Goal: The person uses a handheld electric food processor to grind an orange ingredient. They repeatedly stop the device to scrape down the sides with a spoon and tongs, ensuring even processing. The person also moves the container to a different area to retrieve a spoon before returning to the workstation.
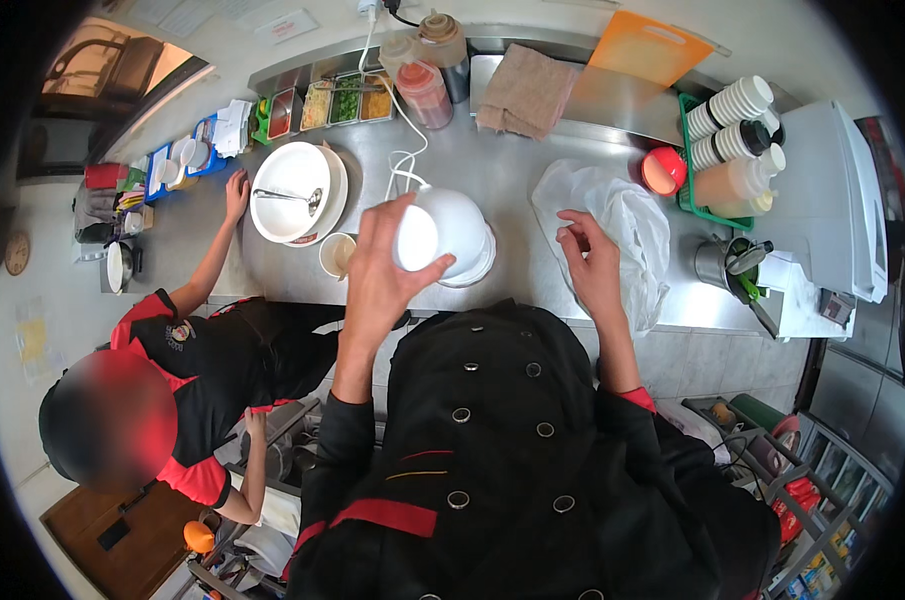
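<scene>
My left hand (381,262) grips a white bowl (452,225) by its base, with the bowl tipped on its side. Just under it, a white rimmed dish (481,271) shows partly on the steel counter. My right hand (595,259) is raised to the right, fingers bent and slightly apart, with nothing seen between them. Behind that hand lies a crumpled translucent plastic bag (632,247). Left of my left hand stand a paper cup (337,253) and a large white bowl (283,214) with a metal ladle (313,199) in it.
A co-worker (197,360) stands at left, one hand (237,195) on the counter (497,157). Along the back are topping pans (345,103), sauce bottles (426,94), a brown cloth (526,90) and a white cord (411,124). A green basket (691,187) holds stacked cups at right.
</scene>
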`<state>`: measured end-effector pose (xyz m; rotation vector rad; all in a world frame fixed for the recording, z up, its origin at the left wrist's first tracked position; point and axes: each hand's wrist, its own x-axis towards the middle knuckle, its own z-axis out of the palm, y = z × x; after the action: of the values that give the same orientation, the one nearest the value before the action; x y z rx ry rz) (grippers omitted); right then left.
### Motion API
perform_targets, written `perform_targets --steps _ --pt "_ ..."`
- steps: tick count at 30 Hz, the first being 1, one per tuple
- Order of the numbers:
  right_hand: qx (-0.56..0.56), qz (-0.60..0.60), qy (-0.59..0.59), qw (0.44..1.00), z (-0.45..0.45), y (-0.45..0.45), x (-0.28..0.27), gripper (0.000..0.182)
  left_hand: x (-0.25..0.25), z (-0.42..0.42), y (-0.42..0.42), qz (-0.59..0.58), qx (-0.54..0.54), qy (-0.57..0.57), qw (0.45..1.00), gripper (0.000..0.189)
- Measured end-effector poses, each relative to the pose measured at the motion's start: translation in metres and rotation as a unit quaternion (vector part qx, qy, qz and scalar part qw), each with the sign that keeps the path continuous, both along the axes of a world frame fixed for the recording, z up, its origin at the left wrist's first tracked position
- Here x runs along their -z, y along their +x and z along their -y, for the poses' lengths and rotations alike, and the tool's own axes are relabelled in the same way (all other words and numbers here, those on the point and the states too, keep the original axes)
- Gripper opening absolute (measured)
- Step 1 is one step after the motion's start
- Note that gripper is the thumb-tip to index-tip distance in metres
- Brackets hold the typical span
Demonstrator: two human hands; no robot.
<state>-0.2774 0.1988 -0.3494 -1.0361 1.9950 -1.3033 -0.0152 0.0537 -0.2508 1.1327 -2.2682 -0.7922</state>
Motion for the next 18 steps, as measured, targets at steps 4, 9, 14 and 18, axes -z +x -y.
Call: perform_targets --steps 4,9,14,18 --pt "-0.016 -0.006 -0.010 1.000 0.001 0.003 0.002 0.024 0.015 -0.015 -0.009 0.014 0.019 0.020 1.000 0.084" --pt "-0.014 -0.006 0.007 1.000 -0.007 0.005 0.004 0.024 0.019 -0.022 -0.017 0.034 0.032 0.023 0.999 0.081" --pt "-0.016 0.002 0.022 1.000 -0.011 0.005 0.004 0.025 0.020 -0.023 -0.030 0.058 0.041 0.014 0.997 0.080" --pt "-0.013 0.008 0.021 1.000 -0.011 0.006 0.001 0.024 0.006 -0.019 -0.041 0.106 0.060 -0.054 0.991 0.077"
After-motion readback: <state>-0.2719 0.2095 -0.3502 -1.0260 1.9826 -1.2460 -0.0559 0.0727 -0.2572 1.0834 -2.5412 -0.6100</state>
